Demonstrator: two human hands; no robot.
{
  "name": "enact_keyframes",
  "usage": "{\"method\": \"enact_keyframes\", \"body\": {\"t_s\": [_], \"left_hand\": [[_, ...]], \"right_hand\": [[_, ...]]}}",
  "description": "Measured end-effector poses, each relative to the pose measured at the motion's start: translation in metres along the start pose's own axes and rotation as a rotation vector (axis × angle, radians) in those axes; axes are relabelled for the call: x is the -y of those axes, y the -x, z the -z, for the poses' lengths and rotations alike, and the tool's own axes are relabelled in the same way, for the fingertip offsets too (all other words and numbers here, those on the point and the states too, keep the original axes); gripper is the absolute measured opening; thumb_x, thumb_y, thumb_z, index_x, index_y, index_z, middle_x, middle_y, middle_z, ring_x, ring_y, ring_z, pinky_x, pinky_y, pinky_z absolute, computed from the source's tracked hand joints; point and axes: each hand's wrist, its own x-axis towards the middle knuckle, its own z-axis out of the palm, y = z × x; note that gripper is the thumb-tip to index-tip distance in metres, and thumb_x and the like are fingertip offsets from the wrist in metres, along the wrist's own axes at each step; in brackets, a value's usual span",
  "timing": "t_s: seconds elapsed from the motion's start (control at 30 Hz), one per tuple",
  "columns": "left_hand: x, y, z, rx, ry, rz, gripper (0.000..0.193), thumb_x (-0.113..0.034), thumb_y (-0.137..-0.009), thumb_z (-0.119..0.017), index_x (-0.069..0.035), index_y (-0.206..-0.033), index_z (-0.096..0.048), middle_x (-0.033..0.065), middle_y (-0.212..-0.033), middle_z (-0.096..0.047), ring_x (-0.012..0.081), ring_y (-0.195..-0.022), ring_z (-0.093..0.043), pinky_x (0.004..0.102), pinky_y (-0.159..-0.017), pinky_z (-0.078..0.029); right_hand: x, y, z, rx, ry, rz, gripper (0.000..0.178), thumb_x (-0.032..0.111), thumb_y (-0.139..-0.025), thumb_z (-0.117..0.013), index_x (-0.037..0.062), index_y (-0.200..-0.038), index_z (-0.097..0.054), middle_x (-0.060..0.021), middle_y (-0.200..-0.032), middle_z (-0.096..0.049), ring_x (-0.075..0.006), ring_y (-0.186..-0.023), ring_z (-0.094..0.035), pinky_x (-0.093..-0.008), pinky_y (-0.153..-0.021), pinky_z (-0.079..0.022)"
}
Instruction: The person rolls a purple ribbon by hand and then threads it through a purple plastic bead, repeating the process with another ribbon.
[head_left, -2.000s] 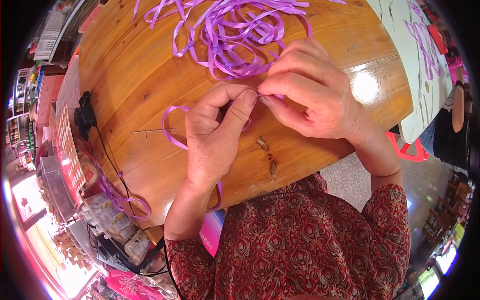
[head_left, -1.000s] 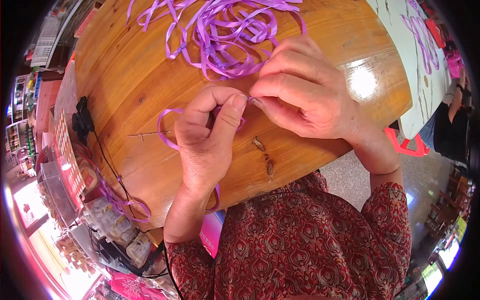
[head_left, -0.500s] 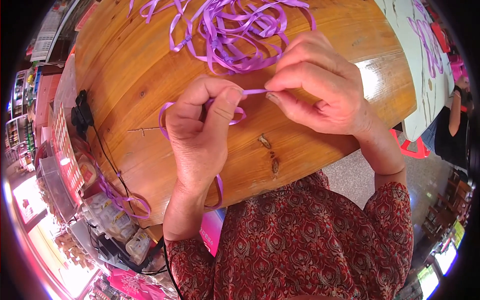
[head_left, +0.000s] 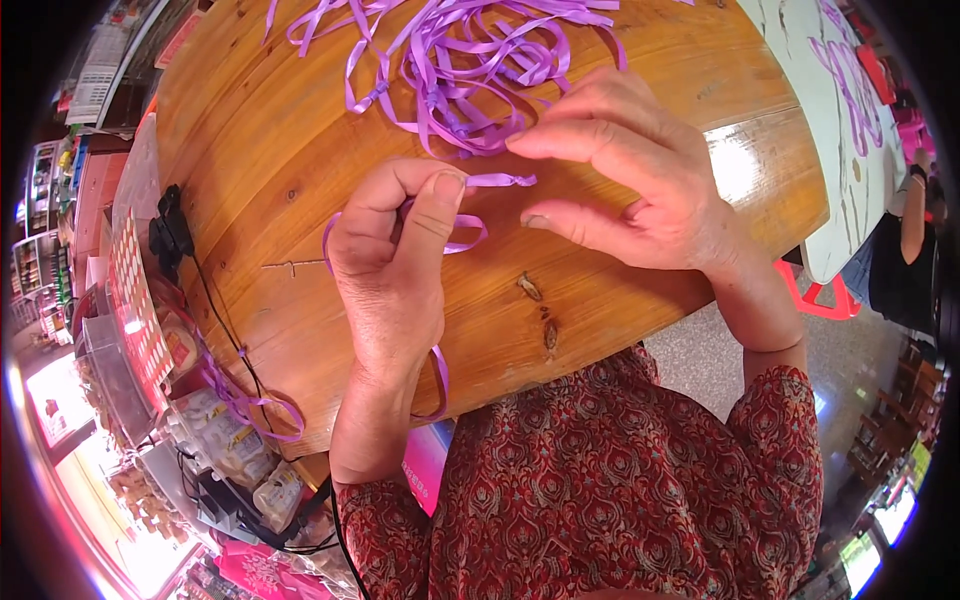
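Thumb and curled forefinger of my left hand (head_left: 395, 260) pinch a thin purple ribbon (head_left: 490, 181). Its short end sticks out to the right and carries a small knot near the tip. The rest of this ribbon loops behind the hand and hangs below it toward the table's near edge. Just right of the knotted end is my right hand (head_left: 630, 180), thumb and forefinger spread apart with nothing between them. Beyond both hands lies a tangled heap of purple ribbon (head_left: 465, 75), with several knots in it.
Everything rests on a round wooden table (head_left: 620, 300). A black cable with a plug (head_left: 172, 225) runs along its left side, near a thin twig-like piece (head_left: 292, 266). More ribbon (head_left: 235, 395) hangs at the left edge. A white marbled table (head_left: 800, 120) adjoins at right; another person's arm (head_left: 912, 220) shows beyond.
My right thumb and forefinger have parted and let go of the ribbon's end, so its knot now shows. The left hand has shifted slightly left and keeps its pinch.
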Motion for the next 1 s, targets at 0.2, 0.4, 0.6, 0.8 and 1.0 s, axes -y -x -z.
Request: {"method": "enact_keyframes", "body": {"t_s": [0.2, 0.4, 0.6, 0.8, 1.0], "left_hand": [[0.009, 0.002, 0.0, 0.01, -0.128, -0.039, 0.008, -0.007, -0.089, -0.059, 0.0, -0.091, -0.06, -0.001, -0.078, -0.059, 0.0062, -0.064, -0.054, 0.0186, -0.058, -0.044], [0.009, -0.002, -0.009, 0.255, -0.278, -0.204, 0.01, -0.007, -0.089, -0.058, 0.0, -0.096, -0.061, -0.0022, -0.076, -0.054, 0.0046, -0.065, -0.047, 0.0183, -0.059, -0.038], [-0.007, -0.009, 0.004, 0.353, 0.105, 0.036, 0.019, -0.016, -0.096, -0.048, -0.002, -0.101, -0.059, -0.0047, -0.073, -0.044, 0.0047, -0.062, -0.038, 0.0209, -0.056, -0.031], [-0.049, -0.016, 0.003, 0.372, 0.846, -0.105, 0.022, -0.021, -0.098, -0.041, -0.002, -0.1, -0.052, -0.0045, -0.065, -0.031, 0.0079, -0.055, -0.027, 0.0244, -0.055, -0.026], [-0.076, -0.014, 0.067, 0.256, 0.829, -0.33, 0.027, -0.024, -0.099, -0.041, -0.002, -0.104, -0.055, -0.0039, -0.066, -0.036, 0.0079, -0.057, -0.03, 0.025, -0.056, -0.029]], "right_hand": [[0.002, 0.002, -0.009, 0.019, 0.026, 0.053, 0.028, 0.003, -0.066, -0.076, 0.0015, -0.091, -0.064, -0.0089, -0.085, -0.06, -0.025, -0.078, -0.056, -0.0329, -0.069, -0.045], [0.002, 0.0, 0.015, -0.178, -0.239, -0.208, 0.011, 0.004, -0.082, -0.063, 0.0024, -0.092, -0.064, -0.0044, -0.086, -0.062, -0.0133, -0.078, -0.057, -0.0287, -0.072, -0.045], [-0.029, -0.014, 0.026, -0.34, -0.811, -0.523, 0.032, 0.012, -0.09, -0.055, -0.0008, -0.119, -0.053, -0.0123, -0.111, -0.06, -0.0216, -0.106, -0.055, -0.0317, -0.093, -0.042], [0.018, -0.036, -0.059, 0.276, -1.261, -0.277, 0.044, 0.016, -0.086, -0.063, 0.0007, -0.125, -0.049, -0.0118, -0.109, -0.062, -0.0157, -0.103, -0.057, -0.0313, -0.092, -0.044], [0.038, -0.03, -0.022, 0.485, -1.053, -0.613, 0.02, 0.003, -0.084, -0.063, -0.001, -0.104, -0.062, -0.0042, -0.081, -0.064, -0.009, -0.068, -0.059, -0.022, -0.064, -0.048]]}}
